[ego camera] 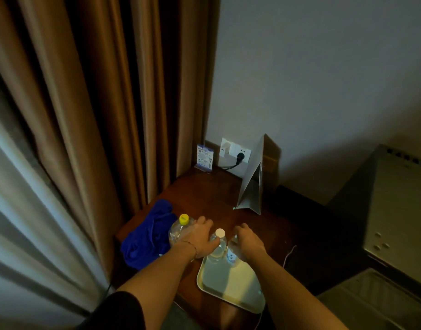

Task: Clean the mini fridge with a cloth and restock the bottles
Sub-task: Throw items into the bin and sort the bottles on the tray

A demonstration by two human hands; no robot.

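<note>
Left hand (200,236) grips the white-capped bottle (218,245) at the tray's (231,285) far edge; right hand (248,241) curls over another bottle (231,254) beside it.

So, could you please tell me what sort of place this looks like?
Probably a hotel room: a small information card stands on a wooden side table by heavy full-length curtains, and bottled water sits on a serving tray.

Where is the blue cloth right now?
In the head view the blue cloth lies crumpled at the table's left edge beside the curtain, just left of the yellow-capped bottle; neither hand touches it.
</note>
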